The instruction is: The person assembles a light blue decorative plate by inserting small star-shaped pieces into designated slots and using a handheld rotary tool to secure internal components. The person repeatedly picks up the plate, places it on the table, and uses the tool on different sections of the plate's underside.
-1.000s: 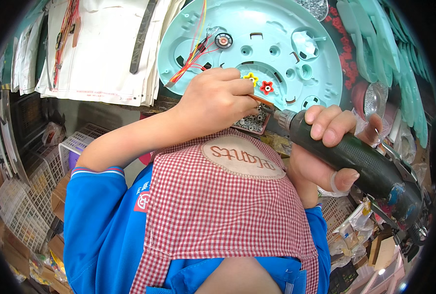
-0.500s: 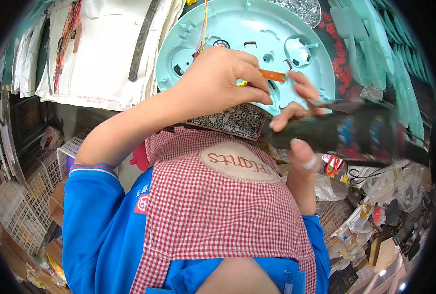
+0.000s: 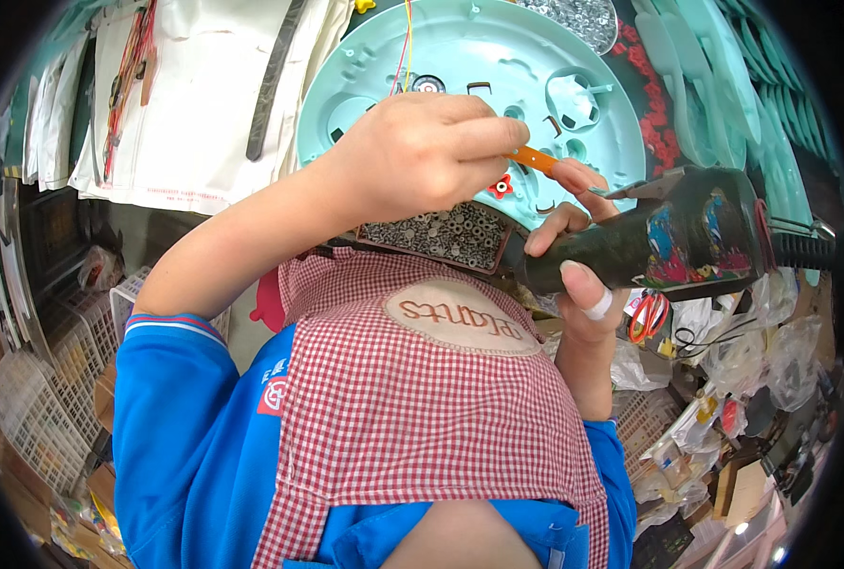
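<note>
My left hand [image 3: 441, 152] is closed on one end of a thin orange strip [image 3: 536, 159] with small holes. The strip slants down toward the fingertips of my right hand [image 3: 583, 247]; whether they touch it is unclear. That hand is wrapped round a black electric screwdriver [image 3: 621, 251] with colourful stickers, a lever and a coiled cord at its right end. Both hands are over the near part of a round teal plastic shell [image 3: 479, 43]. A red star-shaped piece [image 3: 500, 186] lies by the left fingers, and red and yellow wires [image 3: 408, 43] rise behind that hand.
Close to my apron stands a tray of small screws [image 3: 436, 237]. More screws fill a clear container [image 3: 574, 19] at the back. Teal shells [image 3: 706, 85] stack at right beside red parts [image 3: 656, 104]. White sheets [image 3: 194, 104] lie at left.
My left fingers have closed up and the orange strip now tilts more steeply. The red star-shaped piece has come into view. The screwdriver, smeared before, now shows sharply, slightly lower at its right end.
</note>
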Tool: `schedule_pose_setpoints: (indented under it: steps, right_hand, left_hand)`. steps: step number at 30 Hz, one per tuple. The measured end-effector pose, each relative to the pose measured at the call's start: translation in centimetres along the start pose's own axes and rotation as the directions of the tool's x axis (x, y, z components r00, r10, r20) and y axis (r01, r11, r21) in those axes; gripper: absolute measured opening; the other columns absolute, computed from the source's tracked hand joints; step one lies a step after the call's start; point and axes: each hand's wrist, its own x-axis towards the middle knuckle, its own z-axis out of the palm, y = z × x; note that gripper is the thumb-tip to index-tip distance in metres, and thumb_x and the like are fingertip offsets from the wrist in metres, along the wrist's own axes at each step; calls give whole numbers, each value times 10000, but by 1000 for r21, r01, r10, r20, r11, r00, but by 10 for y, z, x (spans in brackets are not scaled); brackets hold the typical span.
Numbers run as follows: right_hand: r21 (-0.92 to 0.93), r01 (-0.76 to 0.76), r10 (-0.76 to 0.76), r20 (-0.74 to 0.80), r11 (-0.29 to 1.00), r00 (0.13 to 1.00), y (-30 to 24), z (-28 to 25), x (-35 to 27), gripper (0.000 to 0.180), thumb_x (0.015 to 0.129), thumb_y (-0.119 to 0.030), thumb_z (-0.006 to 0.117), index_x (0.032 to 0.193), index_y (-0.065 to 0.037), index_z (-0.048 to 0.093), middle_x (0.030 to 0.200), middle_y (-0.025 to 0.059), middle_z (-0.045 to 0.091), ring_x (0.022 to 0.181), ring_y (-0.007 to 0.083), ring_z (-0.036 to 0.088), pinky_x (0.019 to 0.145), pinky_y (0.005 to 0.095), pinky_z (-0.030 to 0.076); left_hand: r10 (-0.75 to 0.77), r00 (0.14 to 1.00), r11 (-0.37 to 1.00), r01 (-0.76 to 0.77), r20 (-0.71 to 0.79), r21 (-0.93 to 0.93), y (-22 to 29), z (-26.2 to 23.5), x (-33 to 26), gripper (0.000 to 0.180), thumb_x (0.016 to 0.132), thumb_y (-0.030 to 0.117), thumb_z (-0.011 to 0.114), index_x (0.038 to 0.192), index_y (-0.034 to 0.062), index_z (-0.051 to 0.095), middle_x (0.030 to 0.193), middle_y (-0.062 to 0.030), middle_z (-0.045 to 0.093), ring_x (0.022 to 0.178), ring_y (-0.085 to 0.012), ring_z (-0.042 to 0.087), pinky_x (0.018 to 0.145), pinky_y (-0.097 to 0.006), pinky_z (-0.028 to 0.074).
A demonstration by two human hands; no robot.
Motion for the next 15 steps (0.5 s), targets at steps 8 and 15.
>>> schedule_pose_setpoints:
  steps: [8,15]
  right_hand:
    - [-91,9,-11,-23,996,1000,-4,-4,-1,911,704,-383,769,1380,99,395,1362,237,478,795,152,619,710,254,498]
    - [157,76,-79,12,985,997,-25,-17,2,995,775,-383,728,1495,70,211,957,137,610,761,191,586,742,328,507]
  left_hand:
    - [-217,976,962,214,3,-168,3,-6,7,151,636,51,790,756,66,699,882,-25,687,747,-215,668,630,-297,535]
    - [-402,744,821,551,534,-149,-11,27,-1,71,642,68,753,656,47,687,726,-54,659,754,-258,625,684,-377,520]
